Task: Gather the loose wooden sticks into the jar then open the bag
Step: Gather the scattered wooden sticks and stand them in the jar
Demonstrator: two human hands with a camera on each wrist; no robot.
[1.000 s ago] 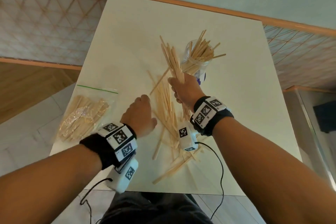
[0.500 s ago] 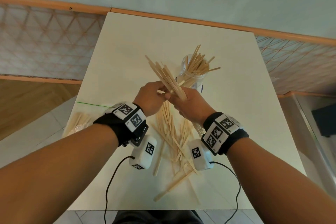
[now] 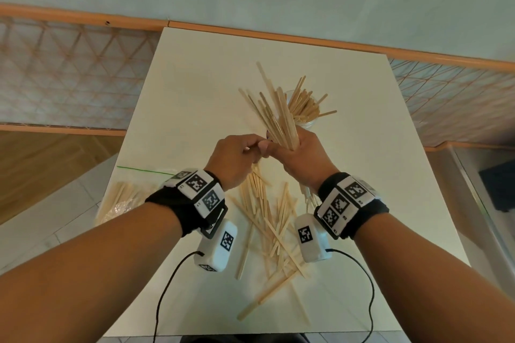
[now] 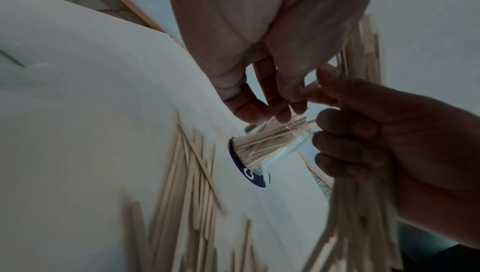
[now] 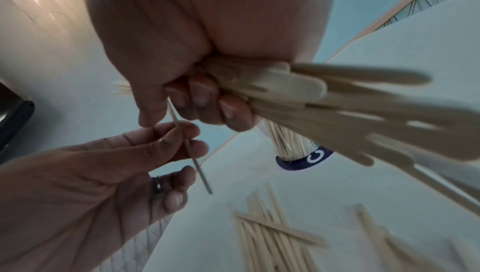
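gripping a bundle of sticks [image 3: 274,117] in the right hand [image 3: 301,160], left hand [image 3: 232,157] pinching a single stick [image 5: 191,153].

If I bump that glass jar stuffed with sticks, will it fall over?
It probably could tip. The clear glass jar is narrow and upright, and its thin wooden sticks fan out well above the rim, so it likely carries weight high. It stands on a dark blue round disc on the white table, which looks smooth, so it might also slide.
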